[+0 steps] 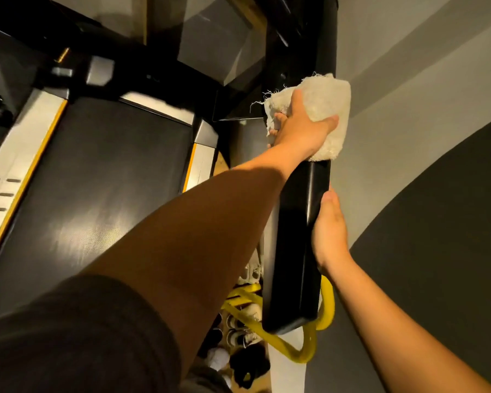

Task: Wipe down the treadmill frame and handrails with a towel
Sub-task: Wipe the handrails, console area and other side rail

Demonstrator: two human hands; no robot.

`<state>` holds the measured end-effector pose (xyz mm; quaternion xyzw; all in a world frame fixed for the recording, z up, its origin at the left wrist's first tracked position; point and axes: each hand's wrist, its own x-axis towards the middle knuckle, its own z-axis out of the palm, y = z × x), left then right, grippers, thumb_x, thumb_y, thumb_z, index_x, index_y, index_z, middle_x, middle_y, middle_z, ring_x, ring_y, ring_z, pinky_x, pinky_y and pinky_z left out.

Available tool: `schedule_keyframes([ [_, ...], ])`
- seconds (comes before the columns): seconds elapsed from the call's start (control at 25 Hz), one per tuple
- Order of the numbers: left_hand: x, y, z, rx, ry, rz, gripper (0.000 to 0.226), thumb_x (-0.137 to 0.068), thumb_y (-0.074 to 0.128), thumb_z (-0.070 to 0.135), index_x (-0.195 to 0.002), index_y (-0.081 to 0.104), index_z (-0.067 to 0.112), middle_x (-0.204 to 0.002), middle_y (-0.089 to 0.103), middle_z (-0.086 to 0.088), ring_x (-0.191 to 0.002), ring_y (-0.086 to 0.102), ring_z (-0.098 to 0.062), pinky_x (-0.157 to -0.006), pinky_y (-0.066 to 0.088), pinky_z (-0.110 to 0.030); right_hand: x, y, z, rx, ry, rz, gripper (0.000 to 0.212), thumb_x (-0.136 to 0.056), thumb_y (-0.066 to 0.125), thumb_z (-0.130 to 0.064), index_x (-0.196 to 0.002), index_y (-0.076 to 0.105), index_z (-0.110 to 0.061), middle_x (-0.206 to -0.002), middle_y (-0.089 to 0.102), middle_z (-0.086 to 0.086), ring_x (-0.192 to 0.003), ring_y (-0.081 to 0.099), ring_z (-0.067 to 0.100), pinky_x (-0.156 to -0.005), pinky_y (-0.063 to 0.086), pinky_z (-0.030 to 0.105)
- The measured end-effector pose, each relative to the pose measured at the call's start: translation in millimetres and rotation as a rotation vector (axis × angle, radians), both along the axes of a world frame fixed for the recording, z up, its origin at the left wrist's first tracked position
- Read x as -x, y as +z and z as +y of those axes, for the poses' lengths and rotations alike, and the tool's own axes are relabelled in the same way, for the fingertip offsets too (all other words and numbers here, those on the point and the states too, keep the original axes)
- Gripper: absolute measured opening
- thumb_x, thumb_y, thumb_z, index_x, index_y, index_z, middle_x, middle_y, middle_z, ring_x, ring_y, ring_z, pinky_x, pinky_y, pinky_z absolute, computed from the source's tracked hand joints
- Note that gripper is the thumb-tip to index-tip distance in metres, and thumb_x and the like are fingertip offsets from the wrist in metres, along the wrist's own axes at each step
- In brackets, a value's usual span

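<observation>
A black handrail (298, 245) of the treadmill runs from the lower middle up toward the top right. A frayed cream towel (321, 100) is wrapped over the rail's upper stretch, and my left hand (301, 129) presses and grips it there. Lower down, my right hand (330, 231) holds the rail's right edge, thumb on top. The dark treadmill belt (97, 194) lies to the left, between silver side rails with yellow stripes (20, 171).
A grey wall (425, 109) stands close on the right of the handrail. A yellow tubular bar (301, 350) sits below the rail's near end. Several shoes (238, 333) lie on the floor beneath. The black upright and console frame (301, 38) rise at the top.
</observation>
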<state>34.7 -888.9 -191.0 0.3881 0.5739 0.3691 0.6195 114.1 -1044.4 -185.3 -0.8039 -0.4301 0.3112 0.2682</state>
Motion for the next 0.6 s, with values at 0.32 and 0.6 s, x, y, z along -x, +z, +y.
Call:
schedule_keyframes([
  [0.32, 18.9, -34.2, -45.1, 0.265, 0.051, -0.525, 0.124, -0.042, 0.054, 0.096, -0.145, 0.039, 0.030, -0.146, 0.044, 0.004, -0.128, 0.045, -0.014, -0.106, 0.035, -0.035, -8.8, -1.9, 3.5, -0.026, 0.034, 0.014, 0.047, -0.104, 0.022, -0.036, -0.146, 0.038, -0.024, -0.145, 0.047, -0.004, -0.135, 0.041, 0.014, -0.117, 0.026, 0.035],
  [0.6, -1.8, -91.9, -206.5, 0.517, 0.094, -0.683, 0.091, -0.062, 0.066, 0.080, -0.131, 0.052, 0.023, -0.126, 0.061, -0.005, -0.116, 0.058, -0.021, -0.104, 0.044, -0.043, 1.7, 5.2, 0.9, -0.060, 0.025, -0.043, 0.036, -0.103, 0.023, -0.033, -0.113, 0.054, -0.018, -0.103, 0.058, -0.003, -0.099, 0.056, 0.014, -0.095, 0.039, 0.032],
])
